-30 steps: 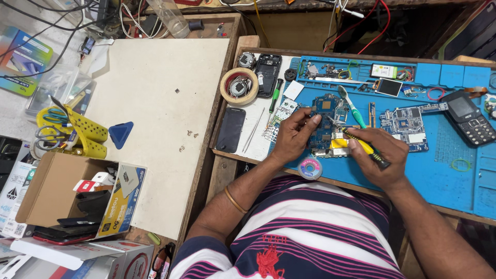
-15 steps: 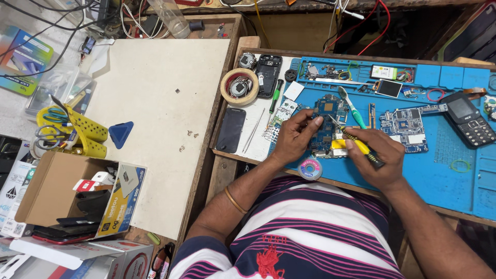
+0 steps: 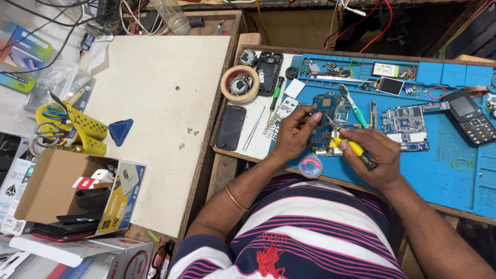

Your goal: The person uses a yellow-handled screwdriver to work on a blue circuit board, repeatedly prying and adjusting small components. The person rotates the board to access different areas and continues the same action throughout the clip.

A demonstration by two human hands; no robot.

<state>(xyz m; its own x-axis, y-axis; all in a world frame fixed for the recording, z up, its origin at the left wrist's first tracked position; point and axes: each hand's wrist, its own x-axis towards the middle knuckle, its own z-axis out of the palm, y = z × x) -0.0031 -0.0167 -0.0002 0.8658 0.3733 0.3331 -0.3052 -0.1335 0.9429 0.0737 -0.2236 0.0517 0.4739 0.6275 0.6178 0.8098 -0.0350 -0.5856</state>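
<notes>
My left hand (image 3: 295, 132) rests on a blue phone circuit board (image 3: 324, 111) lying on the blue work mat (image 3: 439, 170), with fingertips pinching at its upper edge. My right hand (image 3: 374, 155) grips a yellow-handled tool (image 3: 349, 144) whose metal tip points up-left onto the same board. A toothbrush with a green handle (image 3: 354, 106) lies just beyond the board. A small round spool (image 3: 311, 167) sits near the mat's front edge, below my left hand.
A second circuit board (image 3: 405, 124) and a black keypad phone (image 3: 470, 119) lie to the right. A tape roll (image 3: 240, 83), dark smartphone (image 3: 231, 127), tweezers (image 3: 256, 134) and screwdriver (image 3: 276, 93) lie left. A cardboard box (image 3: 57, 191) and yellow holder (image 3: 77, 129) stand on the far left.
My hands shifted only slightly over the board; the tool tip stays on it. Nothing else moved.
</notes>
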